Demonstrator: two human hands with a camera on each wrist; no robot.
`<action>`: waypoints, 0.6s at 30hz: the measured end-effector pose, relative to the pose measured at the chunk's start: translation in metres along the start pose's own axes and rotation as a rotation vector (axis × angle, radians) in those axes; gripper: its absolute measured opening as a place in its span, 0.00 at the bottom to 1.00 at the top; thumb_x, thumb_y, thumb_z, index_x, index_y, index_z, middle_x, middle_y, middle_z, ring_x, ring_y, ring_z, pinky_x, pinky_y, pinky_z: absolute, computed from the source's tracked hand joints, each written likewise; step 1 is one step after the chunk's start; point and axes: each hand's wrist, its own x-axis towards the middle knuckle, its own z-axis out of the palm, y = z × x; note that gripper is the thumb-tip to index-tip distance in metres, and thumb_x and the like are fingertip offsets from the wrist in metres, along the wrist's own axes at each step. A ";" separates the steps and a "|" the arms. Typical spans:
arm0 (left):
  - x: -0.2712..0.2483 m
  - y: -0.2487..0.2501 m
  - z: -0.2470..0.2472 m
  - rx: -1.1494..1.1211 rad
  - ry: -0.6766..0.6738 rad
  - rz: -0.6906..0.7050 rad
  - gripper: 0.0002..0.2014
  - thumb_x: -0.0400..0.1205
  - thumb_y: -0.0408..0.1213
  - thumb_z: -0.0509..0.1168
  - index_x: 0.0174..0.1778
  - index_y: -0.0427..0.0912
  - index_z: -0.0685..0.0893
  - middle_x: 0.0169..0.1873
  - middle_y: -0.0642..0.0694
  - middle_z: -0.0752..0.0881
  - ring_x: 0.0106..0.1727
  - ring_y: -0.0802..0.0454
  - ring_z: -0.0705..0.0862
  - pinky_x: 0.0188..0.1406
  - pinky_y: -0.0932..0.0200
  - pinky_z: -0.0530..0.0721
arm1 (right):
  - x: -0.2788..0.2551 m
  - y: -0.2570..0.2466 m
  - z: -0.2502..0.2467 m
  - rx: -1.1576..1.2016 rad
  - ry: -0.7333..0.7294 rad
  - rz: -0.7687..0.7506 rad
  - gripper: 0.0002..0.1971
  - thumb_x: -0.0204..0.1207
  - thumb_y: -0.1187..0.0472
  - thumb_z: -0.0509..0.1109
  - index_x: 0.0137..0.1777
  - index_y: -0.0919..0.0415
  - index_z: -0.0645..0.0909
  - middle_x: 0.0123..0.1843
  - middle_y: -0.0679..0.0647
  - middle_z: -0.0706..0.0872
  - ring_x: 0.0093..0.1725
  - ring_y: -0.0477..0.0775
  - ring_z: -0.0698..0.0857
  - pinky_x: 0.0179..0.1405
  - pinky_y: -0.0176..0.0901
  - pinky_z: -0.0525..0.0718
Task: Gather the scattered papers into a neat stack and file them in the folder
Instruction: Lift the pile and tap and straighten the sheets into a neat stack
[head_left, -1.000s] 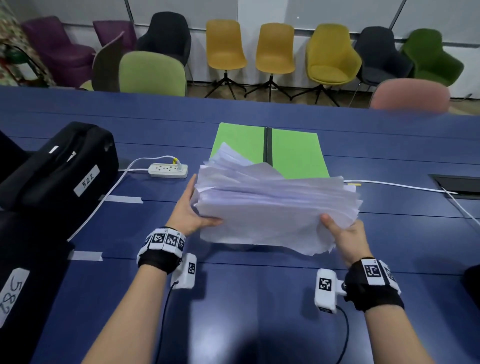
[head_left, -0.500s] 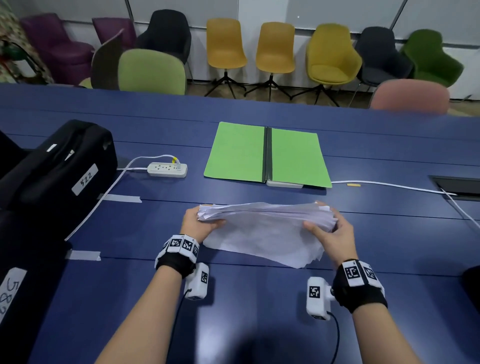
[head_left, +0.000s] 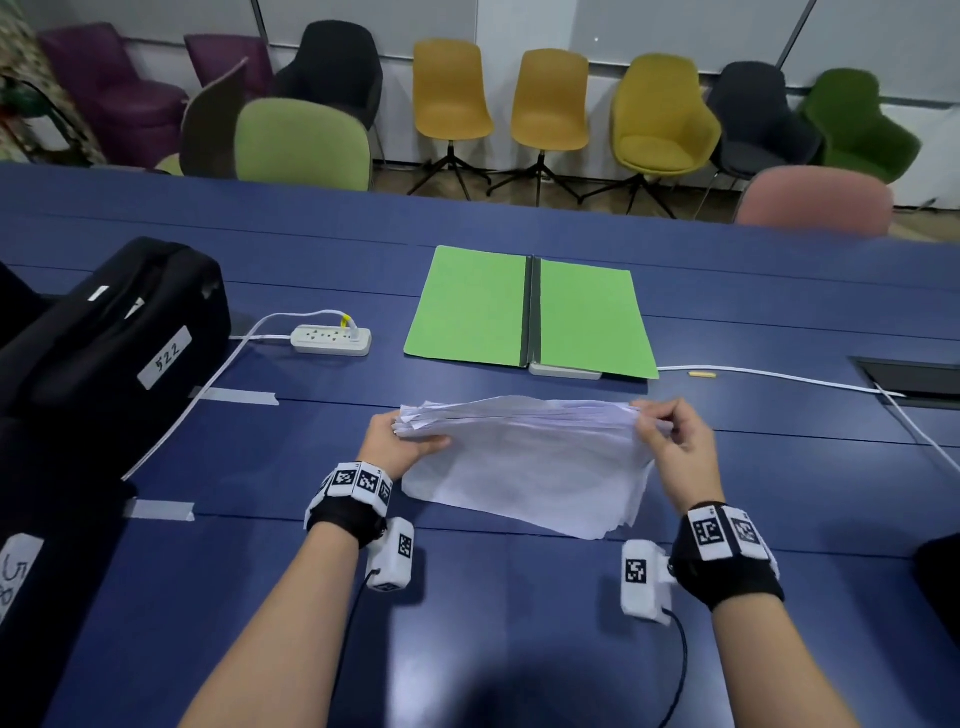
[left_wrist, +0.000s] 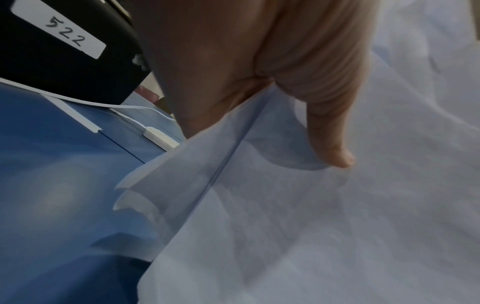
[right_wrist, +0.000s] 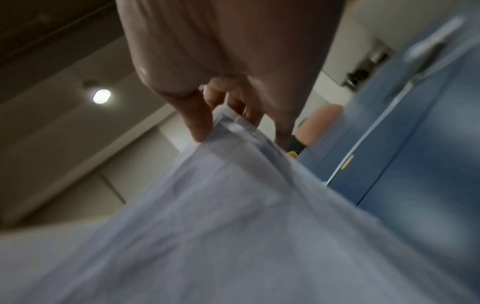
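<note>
A thick stack of white papers stands tilted on its lower edge on the blue table, its edges uneven. My left hand grips the stack's upper left corner, thumb on the near face. My right hand pinches the upper right corner. In the left wrist view my thumb lies on the papers. In the right wrist view my fingertips pinch the sheets' corner. The green folder lies open and flat just beyond the stack.
A black case labelled 522 sits at the left, with another black case nearer. A white power strip and its cable lie left of the folder. A white cable runs right toward a table hatch. Chairs line the far side.
The stack came down from a raised, flatter hold in front of the folder onto the table, tipped up on edge. Both hands moved inward to its top corners, the right now pinching.
</note>
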 end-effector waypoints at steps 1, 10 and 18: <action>0.000 0.001 0.001 -0.006 -0.010 0.001 0.16 0.64 0.20 0.78 0.39 0.44 0.86 0.25 0.63 0.88 0.29 0.74 0.84 0.36 0.79 0.81 | -0.001 0.001 -0.001 -0.041 -0.024 0.008 0.13 0.76 0.73 0.67 0.36 0.55 0.75 0.47 0.46 0.87 0.48 0.33 0.84 0.56 0.43 0.76; -0.005 0.008 -0.002 0.080 -0.065 0.022 0.17 0.63 0.20 0.79 0.36 0.46 0.85 0.24 0.63 0.87 0.28 0.76 0.84 0.32 0.82 0.79 | -0.003 -0.022 0.035 -0.752 -0.181 -0.406 0.19 0.70 0.37 0.66 0.61 0.34 0.80 0.65 0.35 0.80 0.76 0.46 0.68 0.78 0.58 0.56; -0.010 0.009 -0.006 0.058 -0.052 0.006 0.20 0.62 0.18 0.78 0.35 0.47 0.84 0.24 0.63 0.88 0.28 0.76 0.84 0.32 0.82 0.78 | -0.003 -0.048 0.092 -0.750 -0.216 -0.611 0.07 0.73 0.58 0.67 0.40 0.48 0.86 0.43 0.41 0.90 0.50 0.51 0.86 0.70 0.55 0.66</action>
